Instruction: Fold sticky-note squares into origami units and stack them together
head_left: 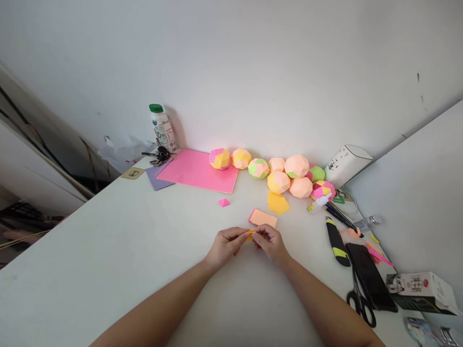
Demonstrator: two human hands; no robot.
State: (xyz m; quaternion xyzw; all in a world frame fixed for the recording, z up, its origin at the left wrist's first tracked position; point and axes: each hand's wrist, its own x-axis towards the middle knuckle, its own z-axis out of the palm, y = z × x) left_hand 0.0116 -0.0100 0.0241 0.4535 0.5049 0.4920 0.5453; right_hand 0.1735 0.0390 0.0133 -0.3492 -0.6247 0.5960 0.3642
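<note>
Between both hands is a small piece of orange-yellow paper, mostly covered by the fingers. My left hand pinches its left side, and my right hand pinches the right side. Just beyond the fingers lies a stack of peach and pink paper slips. Several orange-yellow paper sheets are fanned out behind that. A small folded pink paper piece rests on the table to the left.
Faceted paper balls line the wall, one on a pink sheet. A bottle and keys stand back left. At right lie a utility knife, scissors, a phone and a milk carton.
</note>
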